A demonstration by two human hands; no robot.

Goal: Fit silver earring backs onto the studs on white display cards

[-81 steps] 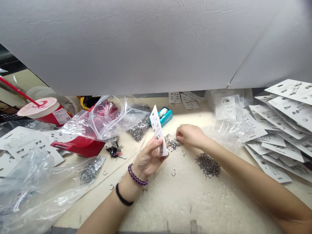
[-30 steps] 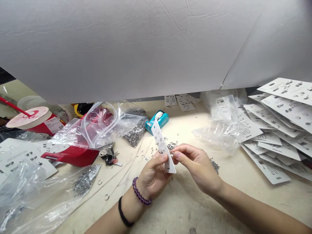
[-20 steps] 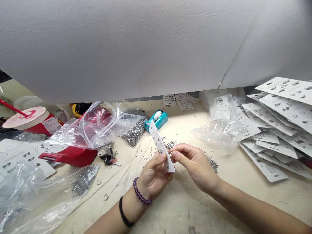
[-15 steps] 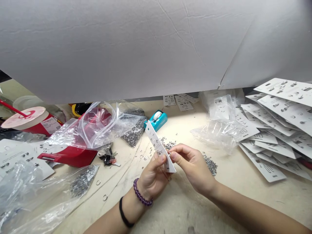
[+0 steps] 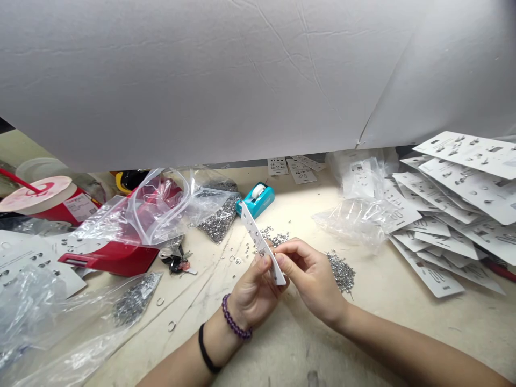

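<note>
My left hand (image 5: pixel 253 294) grips a white earring card (image 5: pixel 252 230) near its lower end, thumb on the front face. The card is tilted almost edge-on, with small metal earrings along its front. Behind it, my right hand (image 5: pixel 314 277) is closed in a pinch against the card's back. Whatever those fingertips hold is too small and hidden to name. Beyond the card lies a scatter of small metal pieces (image 5: pixel 278 237). A denser heap of similar pieces (image 5: pixel 342 273) sits just right of my right hand.
Stacked filled cards (image 5: pixel 439 269) lean at the right, by a clear plastic bag (image 5: pixel 350 223). A teal tape dispenser (image 5: pixel 261 200) stands behind the held card. Left are a red scoop (image 5: pixel 116 260), bags of metal pieces (image 5: pixel 217 223), keys (image 5: pixel 177 260) and a red cup (image 5: pixel 78 207).
The card has turned slightly more edge-on. My right fingers have shifted a little and stay pressed at its back. The whole view has moved slightly.
</note>
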